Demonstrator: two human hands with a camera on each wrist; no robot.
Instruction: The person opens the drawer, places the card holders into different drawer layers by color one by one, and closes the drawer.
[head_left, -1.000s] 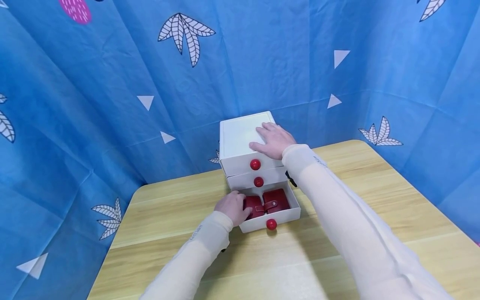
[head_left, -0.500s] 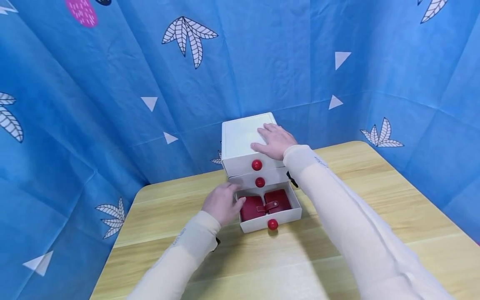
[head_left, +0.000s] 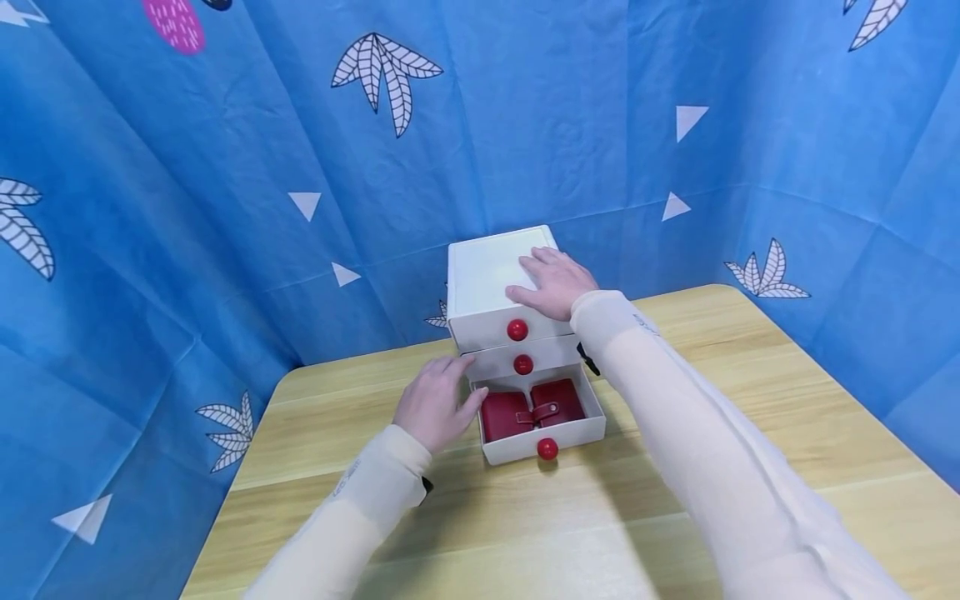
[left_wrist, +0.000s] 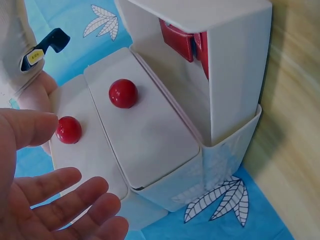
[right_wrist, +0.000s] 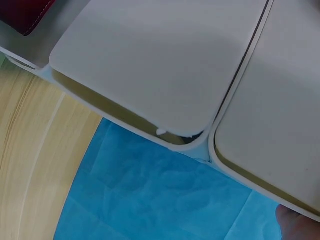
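A small white chest with three drawers stands at the back of the table, a round red knob on each drawer. Its bottom drawer is pulled out. Inside lies a dark red leather wallet, its two halves side by side with a snap strap across them. My left hand is just left of this drawer, fingers apart and holding nothing; the left wrist view shows its palm and fingers in front of the knobs. My right hand rests flat on the chest's top, fingers spread.
The wooden table reaches out on both sides of the chest. Close behind it hangs a blue curtain printed with leaves and white triangles. The upper two drawers are pushed in, the middle one with a red knob.
My left hand has come out of the bottom drawer and moved left, away from the wallet, its fingers spreading. My right hand stays on the chest's top.
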